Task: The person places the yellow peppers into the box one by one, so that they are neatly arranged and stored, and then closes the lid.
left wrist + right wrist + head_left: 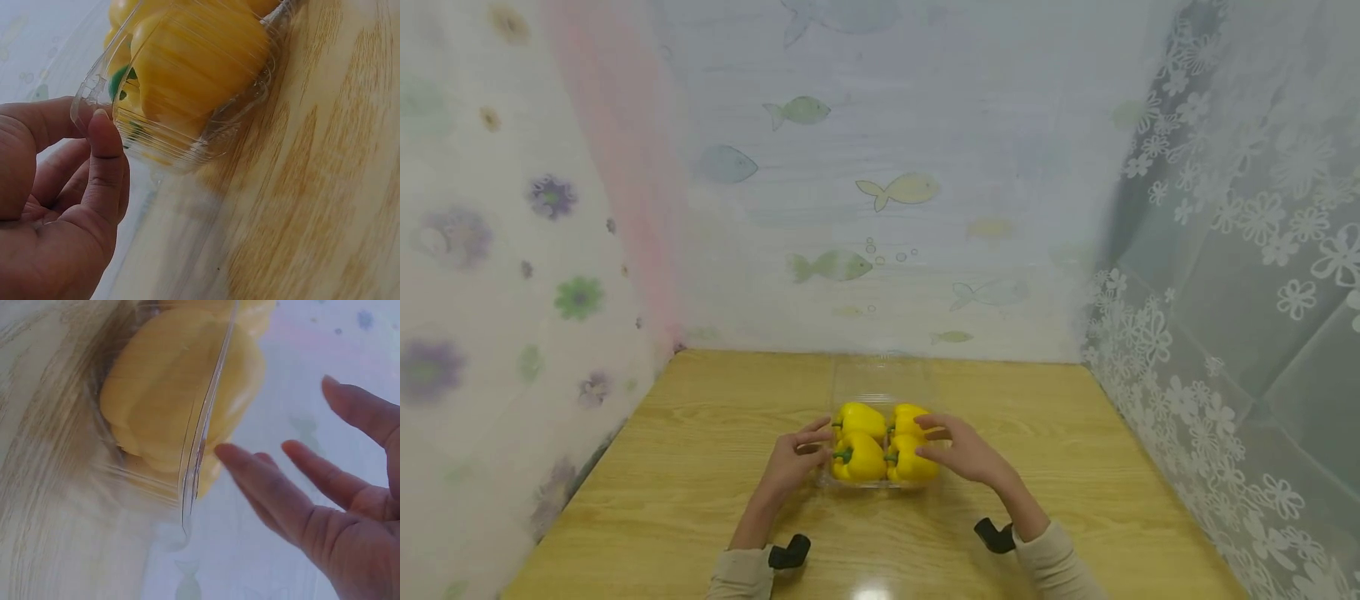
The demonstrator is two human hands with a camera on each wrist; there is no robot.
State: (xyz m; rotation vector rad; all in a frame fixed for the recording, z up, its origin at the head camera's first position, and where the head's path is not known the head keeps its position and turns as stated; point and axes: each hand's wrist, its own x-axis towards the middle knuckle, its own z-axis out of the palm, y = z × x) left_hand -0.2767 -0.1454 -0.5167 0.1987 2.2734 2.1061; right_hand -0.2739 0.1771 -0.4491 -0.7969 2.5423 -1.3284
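Observation:
Several yellow bell peppers (859,457) with green stems sit in two rows inside a clear plastic clamshell box (200,140), whose lid (882,377) lies folded back toward the far wall. At the box's left side, my left hand (790,460) pinches a corner of the clear rim between thumb and finger, as the left wrist view shows. My right hand (964,450) is at the right side with its fingers spread and nothing held. In the right wrist view, one fingertip (226,453) comes right up to the rim beside a pepper (165,387).
The box stands on a wood-grain table (685,475). A curtain printed with fish (898,188) hangs behind its far edge. Flower-patterned sheets flank the left and right sides. A black curved piece sits at each wrist, by the beige sleeves (743,575).

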